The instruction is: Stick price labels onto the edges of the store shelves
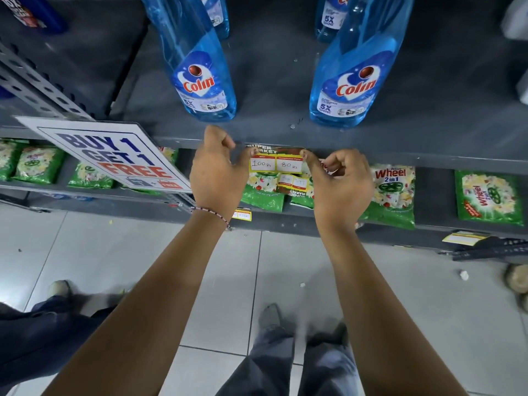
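Observation:
A price label (276,161) with a yellow border, reading 100 and 80, lies against the front edge of the grey shelf (400,155). My left hand (217,170) pinches its left end and my right hand (337,178) pinches its right end. A second, smaller label (294,182) hangs just below it, near my right fingers. Whether the top label is stuck to the edge cannot be told.
Two blue Colin bottles (203,81) (348,90) stand on the shelf above my hands. A "Buy 1 Get 1 Free" sign (114,155) juts out at the left. Green Wheel packets (391,192) fill the lower shelf, whose edge carries another label (243,215). Another person's leg (43,324) is at the lower left.

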The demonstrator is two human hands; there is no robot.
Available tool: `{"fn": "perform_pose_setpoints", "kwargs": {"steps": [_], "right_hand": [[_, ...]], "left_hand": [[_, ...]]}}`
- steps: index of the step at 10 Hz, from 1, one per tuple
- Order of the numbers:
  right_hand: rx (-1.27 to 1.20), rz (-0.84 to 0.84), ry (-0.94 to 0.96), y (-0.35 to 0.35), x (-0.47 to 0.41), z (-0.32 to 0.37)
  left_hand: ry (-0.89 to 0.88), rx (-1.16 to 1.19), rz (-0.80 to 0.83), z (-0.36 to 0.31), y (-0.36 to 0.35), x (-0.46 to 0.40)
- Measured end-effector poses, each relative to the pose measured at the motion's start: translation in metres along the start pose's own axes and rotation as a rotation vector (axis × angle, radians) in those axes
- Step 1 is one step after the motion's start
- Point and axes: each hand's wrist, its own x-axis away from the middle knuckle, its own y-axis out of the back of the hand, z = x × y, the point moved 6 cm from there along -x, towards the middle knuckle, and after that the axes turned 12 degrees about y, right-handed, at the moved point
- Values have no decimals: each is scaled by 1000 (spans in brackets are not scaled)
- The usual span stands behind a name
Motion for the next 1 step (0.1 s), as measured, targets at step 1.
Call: {"fn": "perform_pose_setpoints", "kwargs": {"steps": [1], "right_hand": [[-61,-47,69,14,-2,0]], "left_hand": [[-137,71,-22,-16,1,12]]}}
